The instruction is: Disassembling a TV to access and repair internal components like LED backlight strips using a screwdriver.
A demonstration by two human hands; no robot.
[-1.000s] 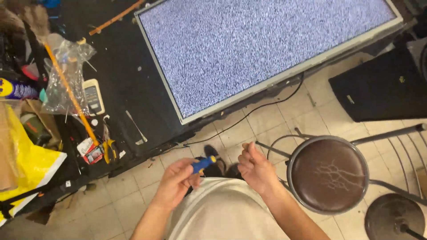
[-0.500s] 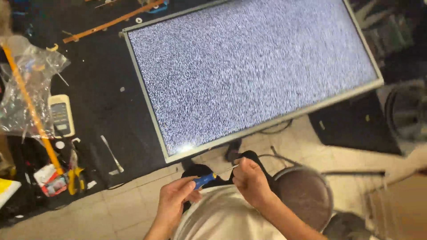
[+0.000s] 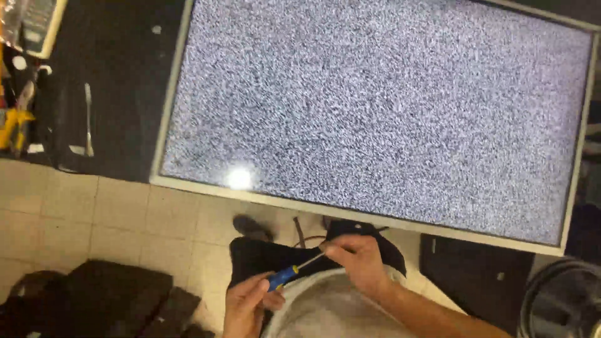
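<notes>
While the large grey-framed flat screen (image 3: 375, 112) lies on the black worktop (image 3: 119, 81), just below it the left hand (image 3: 247, 307) fingers wrap a small blue-and-yellow-handled screwdriver (image 3: 285, 274); the right hand (image 3: 357, 263) pinches its thin shaft. Light, stiff; best gripped by the handle.

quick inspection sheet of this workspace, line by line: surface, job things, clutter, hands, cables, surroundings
surface: black workbench top, carrying a large flat screen panel that shows grey static.
job's things: blue-and-yellow-handled screwdriver, held below the panel's near edge.
clutter: yellow-handled tools at the bench's left edge; a thin metal strip on the bench.
hands: left hand grips the screwdriver handle; right hand pinches its shaft tip.
cables: nothing seen clearly.
surroundings: beige tiled floor, dark bags at lower left, round stool at lower right.
</notes>
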